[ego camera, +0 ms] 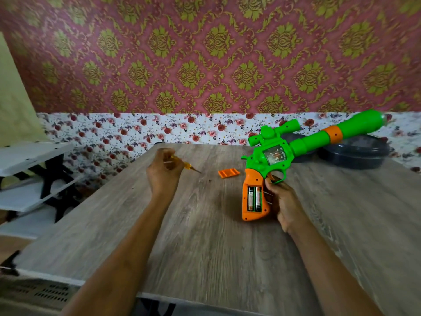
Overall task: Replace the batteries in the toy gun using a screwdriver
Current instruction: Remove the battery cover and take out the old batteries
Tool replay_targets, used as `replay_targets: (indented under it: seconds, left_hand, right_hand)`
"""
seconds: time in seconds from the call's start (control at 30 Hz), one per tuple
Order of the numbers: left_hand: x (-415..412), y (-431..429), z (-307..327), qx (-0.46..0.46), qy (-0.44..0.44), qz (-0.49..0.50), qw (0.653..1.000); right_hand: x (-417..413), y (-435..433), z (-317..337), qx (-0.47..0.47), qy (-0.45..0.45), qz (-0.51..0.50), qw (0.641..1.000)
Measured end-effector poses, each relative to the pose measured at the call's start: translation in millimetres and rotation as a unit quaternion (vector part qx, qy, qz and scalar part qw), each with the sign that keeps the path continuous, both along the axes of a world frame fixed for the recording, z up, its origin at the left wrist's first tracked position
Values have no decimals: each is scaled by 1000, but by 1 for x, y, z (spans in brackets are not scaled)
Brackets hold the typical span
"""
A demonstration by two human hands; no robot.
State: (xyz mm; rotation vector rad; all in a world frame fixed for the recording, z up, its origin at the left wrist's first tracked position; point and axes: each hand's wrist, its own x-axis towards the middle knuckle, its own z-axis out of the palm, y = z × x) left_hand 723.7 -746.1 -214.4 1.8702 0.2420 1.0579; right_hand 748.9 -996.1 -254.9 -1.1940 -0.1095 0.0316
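Observation:
A green toy gun (296, 144) with an orange grip is held tilted above the table, barrel pointing up to the far right. My right hand (282, 201) grips it just behind the trigger. The battery compartment in the grip is uncovered, and two batteries (254, 199) sit side by side in it. The orange battery cover (228, 173) lies flat on the table to the gun's left. A tiny screw (209, 180) rests near it. My left hand (164, 173) is closed around an amber-handled screwdriver (185, 165), tip pointing right.
The wooden table (205, 236) reaches back to a floral wall. A dark round lidded container (355, 153) sits at the far right, under the barrel. A white shelf unit with black supports (34, 169) stands left of the table.

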Motion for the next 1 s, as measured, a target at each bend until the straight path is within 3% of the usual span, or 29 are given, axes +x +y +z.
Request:
replay_targets:
  seconds: [0.13, 0.2, 0.27, 0.37, 0.43, 0.6, 1.0]
  left_hand:
    - [-21, -30, 21, -101, -112, -107, 983]
    - [-31, -49, 26, -108, -144, -153, 972]
    - [-42, -71, 26, -66, -168, -199, 963]
    - [-49, -98, 8, 92, -179, -233, 951]
    - [-51, -107, -6, 144, -182, -241, 942]
    - [-49, -104, -13, 149, -218, -241, 934]
    - [-47, -107, -21, 199, -178, -243, 932]
  right_hand:
    - [-3, 1, 2, -11, 1, -3, 1000]
    - [-5, 1, 4, -22, -2, 2, 1000]
    - [-7, 1, 5, -28, -5, 9, 1000]
    - [-9, 0, 6, -30, -3, 21, 999]
    - [-8, 0, 4, -32, 3, 18, 999]
    - [-4, 1, 2, -40, 15, 9, 999]
    - [-6, 1, 1, -31, 3, 4, 999]
